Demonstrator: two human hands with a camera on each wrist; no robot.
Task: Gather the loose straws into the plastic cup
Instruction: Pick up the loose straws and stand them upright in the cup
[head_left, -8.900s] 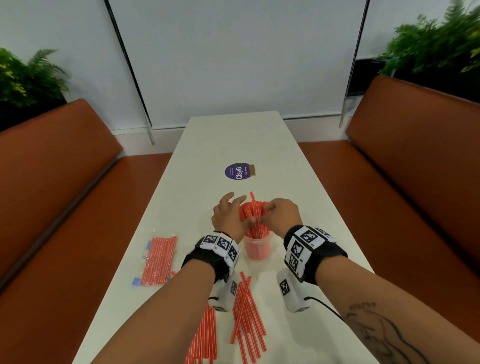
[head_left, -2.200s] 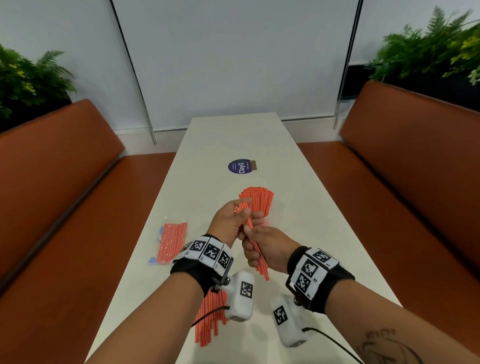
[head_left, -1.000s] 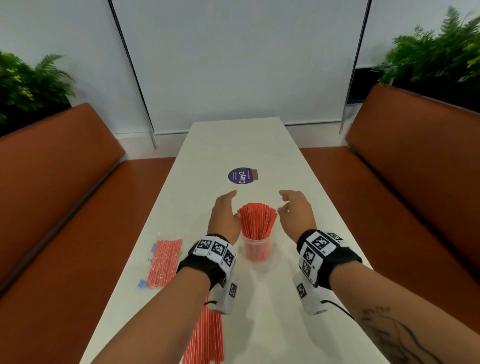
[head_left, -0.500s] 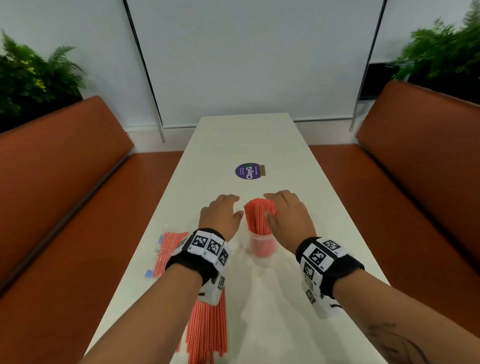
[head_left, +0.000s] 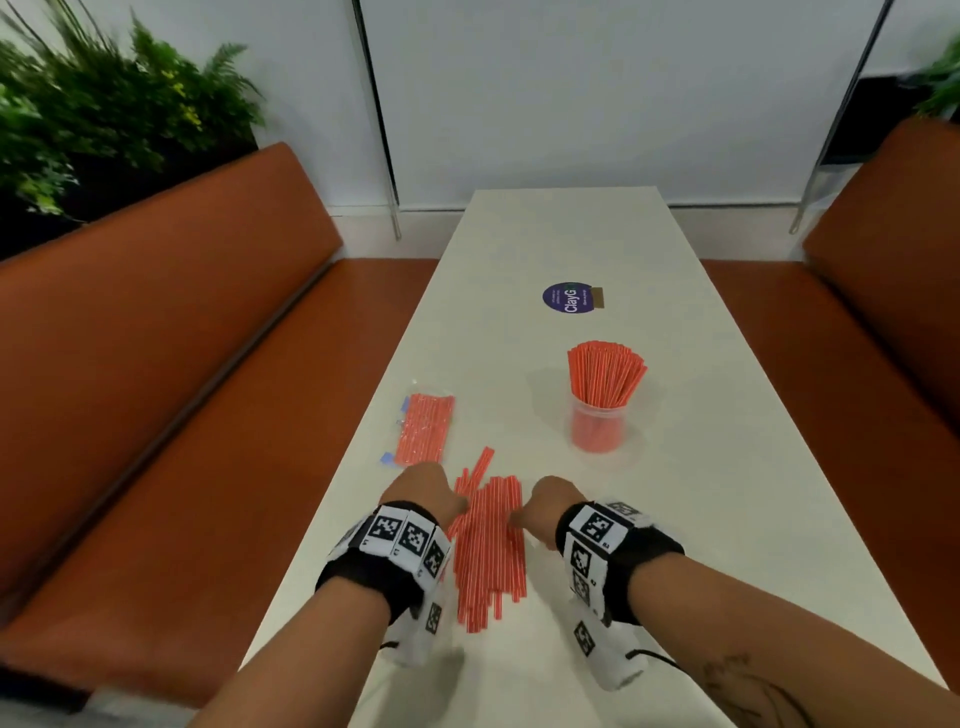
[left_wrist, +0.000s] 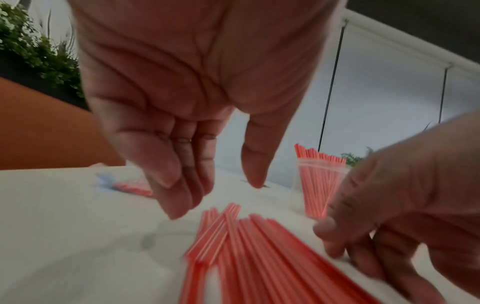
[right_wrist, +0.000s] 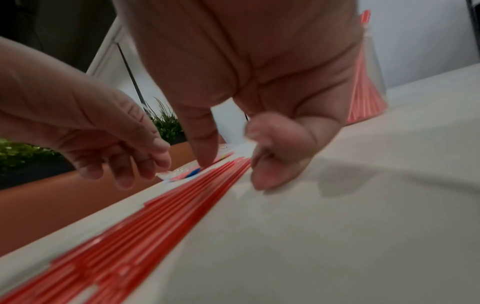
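A clear plastic cup (head_left: 597, 423) stands upright mid-table with a fanned bundle of red straws (head_left: 605, 374) in it. Nearer to me, a pile of loose red straws (head_left: 488, 540) lies flat on the white table (head_left: 701, 519). My left hand (head_left: 441, 499) hovers at the pile's left edge with relaxed fingers pointing down (left_wrist: 218, 197) and holds nothing. My right hand (head_left: 524, 514) is at the pile's right edge. Its thumb comes down on the straws and its loosely curled fingers (right_wrist: 272, 174) touch the table beside them (right_wrist: 233, 170).
A sealed plastic packet of red straws (head_left: 423, 428) lies near the table's left edge, just beyond my left hand. A purple round sticker (head_left: 569, 298) is farther up the table. Orange benches (head_left: 156, 364) flank both sides.
Both hands have left the cup and drawn back toward me to the loose pile. The cup stands alone with its straws. The view has swung to the left.
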